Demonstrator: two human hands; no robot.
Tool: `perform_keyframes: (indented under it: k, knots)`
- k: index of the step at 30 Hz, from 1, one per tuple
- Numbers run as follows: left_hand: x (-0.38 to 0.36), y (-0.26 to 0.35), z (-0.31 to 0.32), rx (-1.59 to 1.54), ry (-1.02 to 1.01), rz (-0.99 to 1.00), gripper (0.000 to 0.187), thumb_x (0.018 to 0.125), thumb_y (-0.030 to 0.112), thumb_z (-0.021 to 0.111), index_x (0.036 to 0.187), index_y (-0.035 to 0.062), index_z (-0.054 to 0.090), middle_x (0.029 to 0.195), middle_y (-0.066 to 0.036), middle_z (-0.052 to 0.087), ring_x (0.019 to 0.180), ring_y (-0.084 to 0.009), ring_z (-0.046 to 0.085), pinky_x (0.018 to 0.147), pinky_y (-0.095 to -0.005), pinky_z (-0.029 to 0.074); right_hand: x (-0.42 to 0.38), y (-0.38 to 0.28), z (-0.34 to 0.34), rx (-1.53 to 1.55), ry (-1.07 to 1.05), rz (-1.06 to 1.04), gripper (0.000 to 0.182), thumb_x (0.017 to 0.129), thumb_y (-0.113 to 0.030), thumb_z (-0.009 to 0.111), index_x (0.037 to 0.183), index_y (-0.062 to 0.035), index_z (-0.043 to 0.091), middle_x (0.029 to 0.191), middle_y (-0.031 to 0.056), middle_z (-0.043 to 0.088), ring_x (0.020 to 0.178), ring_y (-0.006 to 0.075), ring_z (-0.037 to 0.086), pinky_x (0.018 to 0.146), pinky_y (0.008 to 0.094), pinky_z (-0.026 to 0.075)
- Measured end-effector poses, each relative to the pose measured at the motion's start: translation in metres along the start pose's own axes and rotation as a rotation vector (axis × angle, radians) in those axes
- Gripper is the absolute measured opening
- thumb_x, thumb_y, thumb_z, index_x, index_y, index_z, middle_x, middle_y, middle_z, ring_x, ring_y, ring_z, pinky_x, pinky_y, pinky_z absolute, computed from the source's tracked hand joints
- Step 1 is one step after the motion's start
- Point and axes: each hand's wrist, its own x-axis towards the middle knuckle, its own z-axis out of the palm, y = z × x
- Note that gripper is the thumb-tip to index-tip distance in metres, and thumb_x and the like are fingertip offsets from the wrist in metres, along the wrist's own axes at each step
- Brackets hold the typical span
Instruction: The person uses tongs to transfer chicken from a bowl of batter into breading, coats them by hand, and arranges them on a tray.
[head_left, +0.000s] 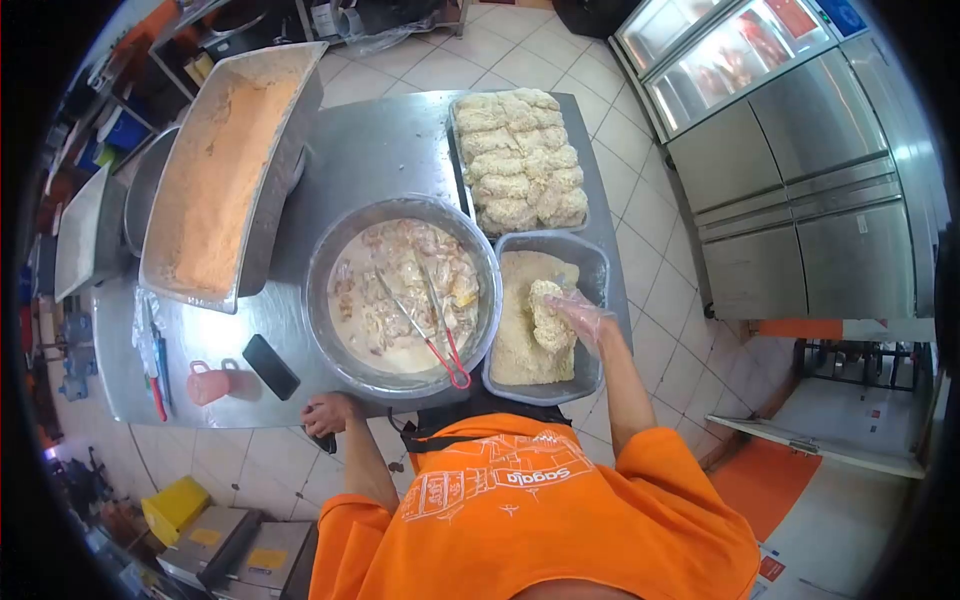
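My right hand [588, 318], in a clear plastic glove, grips a crumb-coated piece of chicken [548, 322] over the grey tub [599, 262] of pale breading [515, 350]. To the left of that tub is a large round metal bowl [312, 300] with pieces of meat in a milky liquid [365, 335]. Red-handled tongs [440, 350] rest in it, their handles leaning toward me. My left hand [332, 414] is bare and curled at the table's front edge, below the bowl. Something dark shows under its fingers, too hidden to name.
A tray of breaded pieces [522, 160] stands behind the tub. A long metal trough [225, 190] with orange-brown powder occupies the left side. A black phone [271, 366], a pink cup [208, 384] and a red-handled knife [158, 385] lie front left. Steel refrigerators [800, 190] stand right.
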Motion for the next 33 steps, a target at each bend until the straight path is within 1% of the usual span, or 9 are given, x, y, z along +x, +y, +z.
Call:
perform_keyframes:
  k: [4, 6, 8, 10, 14, 20, 27, 29, 33]
  knots:
    - [0.0, -0.002, 0.004, 0.023, 0.041, 0.028, 0.022, 0.086, 0.029, 0.054, 0.102, 0.0131, 0.052, 0.106, -0.014, 0.046, 0.097, -0.0342, 0.051, 0.078, -0.0451, 0.047, -0.007, -0.046, -0.02, -0.043, -0.07, -0.013, 0.104, 0.08, -0.051, 0.071, 0.149, 0.0026, 0.014, 0.151, 0.0162, 0.029, 0.139, 0.0265, 0.029, 0.114, 0.0406, 0.025]
    - [-0.002, -0.006, 0.005, 0.04, 0.059, 0.046, 0.022, 0.086, 0.029, 0.054, 0.102, 0.0132, 0.052, 0.106, -0.014, 0.046, 0.097, -0.0342, 0.051, 0.078, -0.0453, 0.047, -0.008, -0.07, -0.035, -0.153, -0.066, -0.024, 0.101, 0.078, -0.055, 0.07, 0.15, -0.0049, 0.02, 0.149, 0.015, 0.034, 0.139, 0.0258, 0.029, 0.114, 0.0405, 0.024]
    - [-0.002, -0.01, 0.006, 0.054, 0.065, 0.065, 0.022, 0.086, 0.029, 0.054, 0.102, 0.0133, 0.053, 0.106, -0.014, 0.046, 0.097, -0.0342, 0.051, 0.078, -0.0454, 0.047, -0.009, -0.102, -0.053, -0.082, -0.1, -0.075, 0.109, 0.074, -0.051, 0.076, 0.148, 0.0036, 0.018, 0.146, 0.0167, 0.037, 0.138, 0.0262, 0.032, 0.114, 0.0371, 0.026]
    - [-0.002, -0.009, 0.006, 0.059, 0.068, 0.061, 0.022, 0.086, 0.029, 0.053, 0.103, 0.0134, 0.053, 0.105, -0.015, 0.047, 0.097, -0.0351, 0.051, 0.077, -0.0463, 0.047, 0.009, -0.138, -0.077, -0.347, -0.26, -0.15, 0.092, 0.081, -0.053, 0.068, 0.147, -0.0044, 0.028, 0.149, 0.0171, 0.034, 0.137, 0.0273, 0.033, 0.115, 0.0404, 0.024]
    - [-0.003, 0.001, -0.003, 0.086, -0.002, -0.009, 0.022, 0.087, 0.029, 0.052, 0.102, 0.0136, 0.053, 0.103, -0.015, 0.047, 0.096, -0.0354, 0.051, 0.077, -0.0468, 0.047, 0.066, -0.187, -0.116, -0.852, -0.205, -0.277, 0.09, 0.081, -0.054, 0.066, 0.146, -0.004, 0.03, 0.148, 0.0196, 0.035, 0.136, 0.0295, 0.036, 0.115, 0.0406, 0.027]
    - [-0.001, -0.004, 0.002, 0.13, 0.045, 0.013, 0.021, 0.086, 0.03, 0.054, 0.099, 0.0137, 0.055, 0.101, -0.013, 0.049, 0.092, -0.0318, 0.054, 0.075, -0.045, 0.048, 0.132, -0.233, -0.114, -1.473, -0.328, -0.203, 0.089, 0.077, -0.059, 0.065, 0.139, 0.0005, 0.041, 0.13, 0.0241, 0.053, 0.117, 0.0323, 0.054, 0.1, 0.0405, 0.044]
    - [0.003, -0.012, 0.013, 0.144, 0.156, 0.06, 0.016, 0.085, 0.027, 0.057, 0.093, 0.0136, 0.057, 0.097, -0.012, 0.051, 0.09, -0.0318, 0.056, 0.071, -0.0437, 0.05, 0.148, -0.23, -0.105, -1.569, -0.32, -0.135, 0.076, 0.077, -0.057, 0.065, 0.124, 0.0024, 0.056, 0.113, 0.0231, 0.062, 0.097, 0.0321, 0.063, 0.087, 0.041, 0.05]
    - [0.002, -0.012, 0.013, 0.127, 0.122, 0.052, 0.016, 0.085, 0.027, 0.056, 0.093, 0.0137, 0.057, 0.096, -0.012, 0.051, 0.09, -0.0318, 0.056, 0.071, -0.0434, 0.05, 0.147, -0.217, -0.112, -1.523, -0.176, -0.535, 0.065, 0.077, -0.055, 0.065, 0.105, 0.0036, 0.064, 0.094, 0.0203, 0.067, 0.085, 0.0329, 0.064, 0.076, 0.0422, 0.05]
    - [0.0, -0.006, 0.01, 0.141, 0.125, 0.038, 0.018, 0.086, 0.028, 0.055, 0.097, 0.0145, 0.057, 0.097, -0.013, 0.051, 0.091, -0.0325, 0.056, 0.072, -0.0441, 0.05, 0.114, -0.221, -0.108, -1.35, -0.077, -0.583, 0.06, 0.078, -0.053, 0.064, 0.104, 0.0019, 0.065, 0.095, 0.0196, 0.067, 0.089, 0.0342, 0.064, 0.077, 0.0418, 0.05]
